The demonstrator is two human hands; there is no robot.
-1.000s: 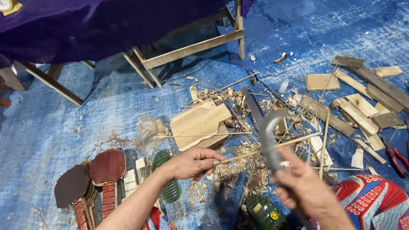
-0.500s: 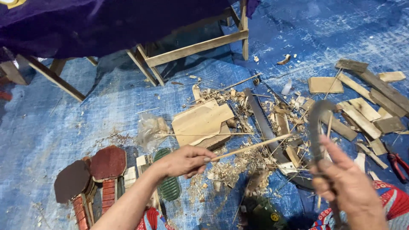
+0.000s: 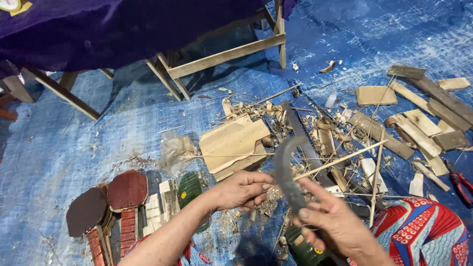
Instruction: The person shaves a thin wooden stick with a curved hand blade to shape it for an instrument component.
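My left hand (image 3: pixel 242 189) pinches the near end of a thin bamboo strip (image 3: pixel 345 158) that slants up to the right over the scraps. My right hand (image 3: pixel 335 224) grips the handle of a curved dark knife (image 3: pixel 283 167), whose hooked blade arcs up and crosses the strip just right of my left fingers. Below both hands lies a heap of wood shavings (image 3: pixel 268 204) on the blue tarp (image 3: pixel 88 148).
A flat wooden board (image 3: pixel 231 143) and a saw blade (image 3: pixel 300 138) lie beyond my hands. Offcuts (image 3: pixel 419 128) and red-handled pliers (image 3: pixel 460 184) are at right. Small brown-roofed model pieces (image 3: pixel 113 197) stand at left. A purple-draped wooden frame (image 3: pixel 217 56) stands farther back.
My right hand has swung the curved knife back from the right to the strip near my left hand. The left hand has kept its hold on the strip.
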